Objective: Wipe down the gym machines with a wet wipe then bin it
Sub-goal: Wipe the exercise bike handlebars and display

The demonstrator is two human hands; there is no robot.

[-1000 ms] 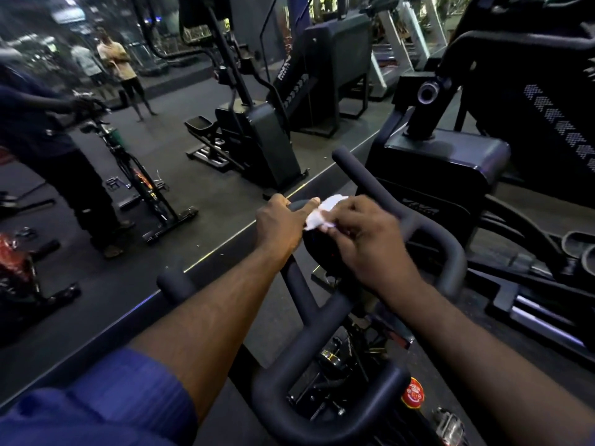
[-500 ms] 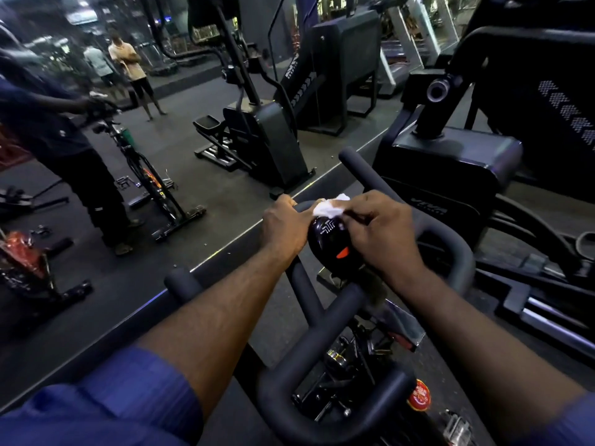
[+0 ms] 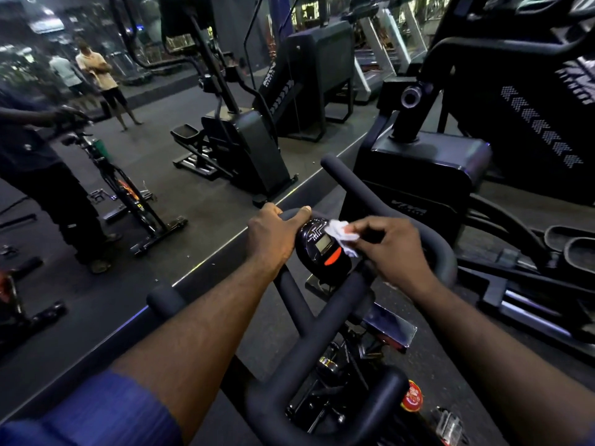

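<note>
Dim, grainy indoor light, brightest at the top right; wide-angle bending at the edges, the near sleeve (image 3: 96, 413) blurred.

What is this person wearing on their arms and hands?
The left hand and right hand are bare: no gloves, rings or watch show. A blue ribbed sleeve covers the left upper arm, ending near the elbow. The right forearm is bare.

Counted, kind by kind
Two hands are showing: left hand (image 3: 273, 235), right hand (image 3: 392, 249); one wet wipe (image 3: 341, 235), one console (image 3: 322, 249), one handlebar (image 3: 354, 180).
</note>
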